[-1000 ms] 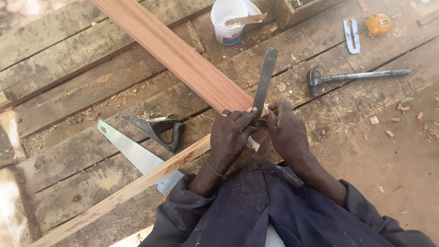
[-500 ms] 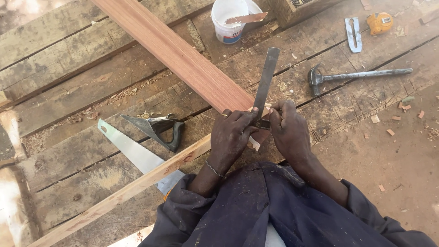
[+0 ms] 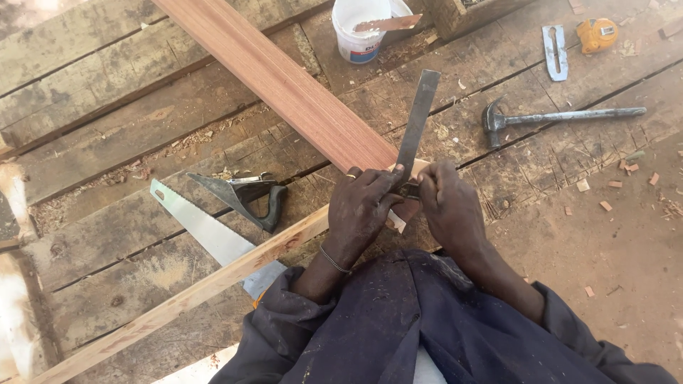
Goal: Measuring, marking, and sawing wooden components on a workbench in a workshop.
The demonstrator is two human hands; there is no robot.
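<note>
A: Both hands are down at the near end of the board (image 3: 284,89). Left hand (image 3: 363,206) and right hand (image 3: 448,210) each have their grip clamped on a square (image 3: 415,131), its blade sticking up across the wood.

B: And around them?

A: Saw (image 3: 203,227) and a thin strip (image 3: 199,288) to the left on the desk (image 3: 107,107). Further off, hammer (image 3: 555,117), white bucket (image 3: 359,28) and tape measure (image 3: 596,34).

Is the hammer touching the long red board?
Apart. The head view shows bare workbench planks between the hammer and the long red board.
</note>
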